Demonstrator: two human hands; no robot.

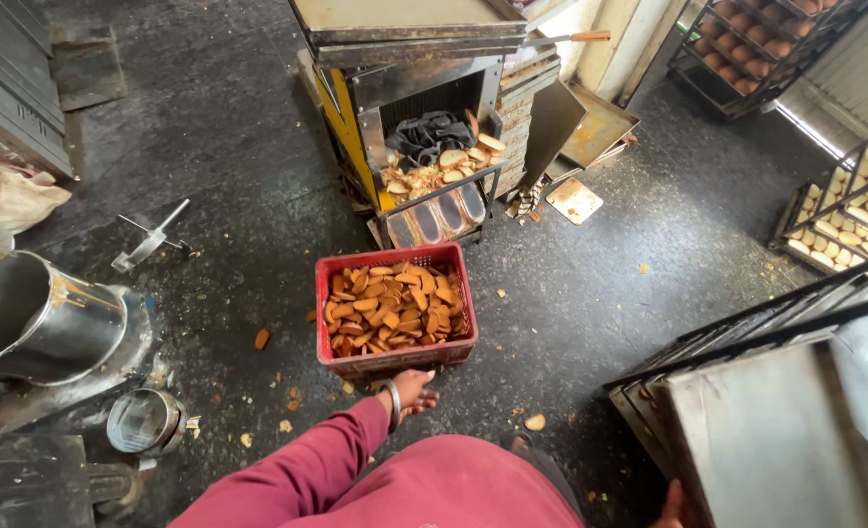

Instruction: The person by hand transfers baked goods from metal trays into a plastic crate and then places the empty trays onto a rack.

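The left hand [412, 388], in a maroon sleeve with a metal bangle at the wrist, reaches down to the near rim of a red crate [395, 354] and touches it; the fingers look curled at the rim, but a firm grasp cannot be confirmed from this angle. The crate sits on the dark floor [590, 293] directly in front of the person and is filled with brown toasted slices [391, 305]. Just beyond it stands a slicing machine [424, 88], its outlet tray heaped with pale slices [442, 166] and a dark cloth [429, 135]. The right hand [671, 506] shows only at the bottom edge, against a stack of metal trays [776, 411]; whether it grips them cannot be told. Loose crumbs and slices lie scattered around the crate. A steel drum [33, 318] lies to the left, a small steel bowl [146, 422] beside it. 2 racks of baked goods [849, 210] stand at the right.
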